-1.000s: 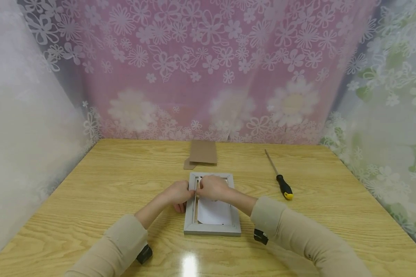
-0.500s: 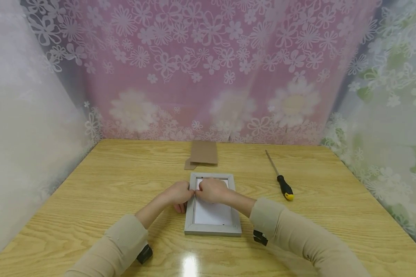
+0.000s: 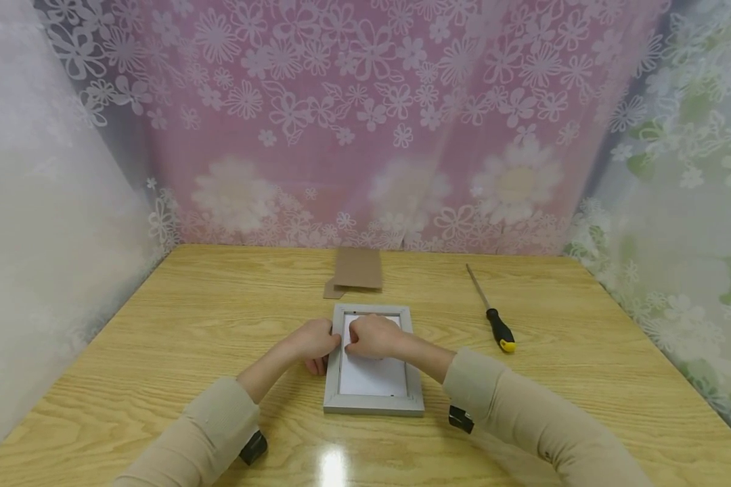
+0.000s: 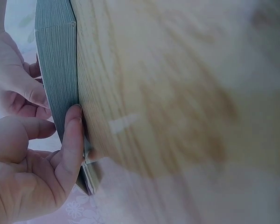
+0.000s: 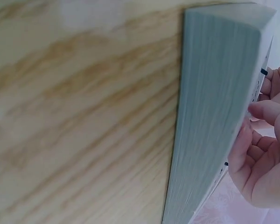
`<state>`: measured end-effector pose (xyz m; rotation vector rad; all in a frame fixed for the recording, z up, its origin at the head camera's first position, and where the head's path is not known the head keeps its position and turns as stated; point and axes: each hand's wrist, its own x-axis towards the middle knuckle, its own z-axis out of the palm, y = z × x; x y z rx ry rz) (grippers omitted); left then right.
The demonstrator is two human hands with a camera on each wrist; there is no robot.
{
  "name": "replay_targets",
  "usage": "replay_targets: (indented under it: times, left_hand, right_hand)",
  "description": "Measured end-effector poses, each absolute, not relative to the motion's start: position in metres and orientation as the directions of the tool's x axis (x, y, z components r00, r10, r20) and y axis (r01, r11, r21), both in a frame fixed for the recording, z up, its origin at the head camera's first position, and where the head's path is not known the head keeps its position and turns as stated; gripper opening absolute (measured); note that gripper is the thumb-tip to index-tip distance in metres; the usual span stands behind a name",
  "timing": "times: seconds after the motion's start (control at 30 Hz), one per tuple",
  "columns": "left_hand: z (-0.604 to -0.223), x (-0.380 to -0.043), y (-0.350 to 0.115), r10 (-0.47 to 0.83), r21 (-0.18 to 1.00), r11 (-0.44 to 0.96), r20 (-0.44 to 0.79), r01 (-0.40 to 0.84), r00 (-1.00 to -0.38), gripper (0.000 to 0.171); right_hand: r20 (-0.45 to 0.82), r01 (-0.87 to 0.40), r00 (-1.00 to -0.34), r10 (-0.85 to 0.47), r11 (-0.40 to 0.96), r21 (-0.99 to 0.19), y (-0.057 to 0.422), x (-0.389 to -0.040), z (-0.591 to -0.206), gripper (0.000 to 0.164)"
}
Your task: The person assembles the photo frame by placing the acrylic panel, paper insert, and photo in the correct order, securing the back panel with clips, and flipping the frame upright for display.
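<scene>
A grey picture frame point(image 3: 373, 404) lies flat on the table with a white sheet point(image 3: 373, 380) set inside it. My left hand point(image 3: 317, 341) grips the frame's left side, thumb on top and fingers against the outer edge. In the left wrist view, a finger point(image 4: 72, 135) of that hand runs along the ridged side wall. Over the sheet's left half, my right hand point(image 3: 375, 336) rests with curled fingers, its tips close to the frame's inner left edge. Small dark tabs point(image 5: 263, 71) show at the frame's inner border in the right wrist view.
Behind the frame lie a brown board point(image 3: 358, 268) and a smaller brown piece point(image 3: 334, 289) partly beneath it. A screwdriver point(image 3: 499, 329) with a black and yellow handle lies to the right. A flowered curtain point(image 3: 371, 169) closes off the table's back edge.
The white sheet, raised along its left side a second ago with a gap showing, now lies flat within the frame. My right fingertips have shifted slightly off the left inner edge.
</scene>
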<state>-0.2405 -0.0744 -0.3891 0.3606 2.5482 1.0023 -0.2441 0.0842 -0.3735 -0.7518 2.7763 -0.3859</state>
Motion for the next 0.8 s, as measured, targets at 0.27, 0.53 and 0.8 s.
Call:
replay_targets:
  times: [0.27,0.53,0.8]
  left_hand:
    - [-0.388,-0.239,-0.074,0.354,0.688,0.720,-0.256,0.087,-0.900,0.019]
    - [-0.386,-0.238,-0.073,0.351,0.680,0.728,-0.258,0.089,-0.900,0.016]
    - [-0.387,-0.238,-0.073,0.351,0.672,0.735,-0.264,0.089,-0.898,0.018]
  right_hand:
    - [-0.130,-0.464,-0.843,-0.523,0.827,-0.318,0.085,-0.244,-0.376,0.017]
    - [-0.118,-0.482,-0.835,-0.537,0.818,-0.312,0.088,-0.242,-0.374,0.017]
    - [-0.097,-0.457,-0.859,-0.503,0.837,-0.299,0.097,-0.245,-0.365,0.016]
